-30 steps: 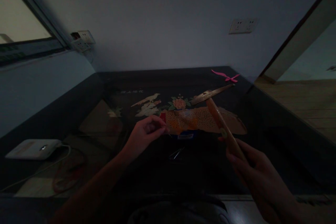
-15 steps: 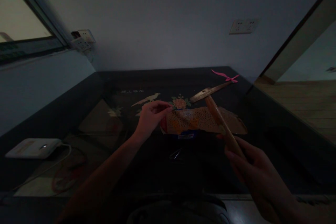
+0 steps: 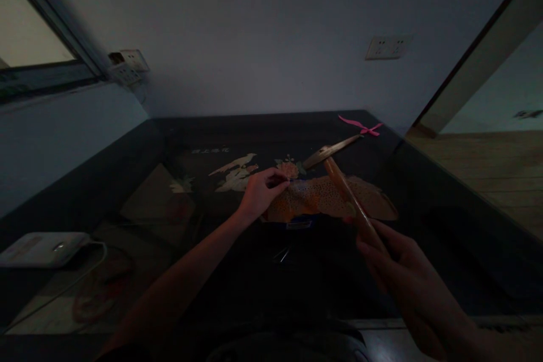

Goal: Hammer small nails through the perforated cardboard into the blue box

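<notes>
My right hand (image 3: 403,268) is wrapped round the wooden handle of a hammer (image 3: 347,186). The hammer's long metal head is raised over the right part of a brown sheet dotted with holes (image 3: 335,197), which lies on the dark table. At the sheet's upper left edge my left hand (image 3: 265,189) has thumb and forefinger pinched together. What sits between these fingertips, if anything, is too small and dim to make out. A blue piece with a pale label (image 3: 299,224) shows under the sheet's near edge. Thin shiny tweezers-like metal (image 3: 281,254) lies nearer to me.
The dark glossy table (image 3: 178,130) bears a printed bird (image 3: 235,164) and flower (image 3: 288,168). A pink ribbon (image 3: 370,130) lies at the far right. A white device (image 3: 46,249) with a cable rests at the left. Sockets (image 3: 388,47) are on the wall.
My left hand has shifted right along the sheet's upper edge, still pinched. The hammer has moved slightly left and down in my right hand. The whole view has shifted a little.
</notes>
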Motion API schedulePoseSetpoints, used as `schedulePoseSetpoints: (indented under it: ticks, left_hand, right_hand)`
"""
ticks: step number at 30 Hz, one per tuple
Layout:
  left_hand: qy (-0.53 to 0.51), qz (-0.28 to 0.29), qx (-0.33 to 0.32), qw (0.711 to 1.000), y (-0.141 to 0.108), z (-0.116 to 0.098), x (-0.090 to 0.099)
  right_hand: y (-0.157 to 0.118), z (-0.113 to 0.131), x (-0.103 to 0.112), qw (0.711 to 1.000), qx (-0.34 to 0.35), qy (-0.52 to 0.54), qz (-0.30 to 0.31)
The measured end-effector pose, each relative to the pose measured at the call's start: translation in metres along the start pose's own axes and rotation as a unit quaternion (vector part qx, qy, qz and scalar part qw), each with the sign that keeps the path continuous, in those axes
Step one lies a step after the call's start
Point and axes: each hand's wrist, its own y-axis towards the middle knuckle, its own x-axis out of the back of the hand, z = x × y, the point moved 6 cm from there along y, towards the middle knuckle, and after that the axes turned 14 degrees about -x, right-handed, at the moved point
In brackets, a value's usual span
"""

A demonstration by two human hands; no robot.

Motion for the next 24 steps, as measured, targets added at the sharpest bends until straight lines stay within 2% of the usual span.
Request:
schedulePoseSetpoints:
  ticks: [7,11,16,18,22,24]
  left_hand:
    - [0.014,0.003,0.004,1.000,-0.002,0.002,-0.001]
    - [0.025,0.004,0.009,1.000,-0.004,0.002,-0.002]
    - [0.038,0.004,0.017,0.999,-0.005,0.004,-0.002]
    - [0.040,0.002,0.016,0.999,-0.005,0.005,-0.002]
    - [0.056,0.002,0.020,0.998,-0.006,0.005,-0.002]
    - [0.054,0.002,0.023,0.998,-0.006,0.003,-0.002]
  right_hand:
    - [0.001,0.013,0.003,0.999,0.014,-0.047,0.010]
    - [-0.006,0.029,0.008,0.996,0.052,-0.073,0.010]
    - [-0.019,0.052,0.017,0.991,0.100,-0.081,-0.042]
    - [-0.017,0.057,0.016,0.989,0.104,-0.100,-0.025]
    - [-0.007,0.057,0.009,0.986,0.089,-0.129,0.048]
    - [-0.007,0.058,0.009,0.987,0.085,-0.127,0.050]
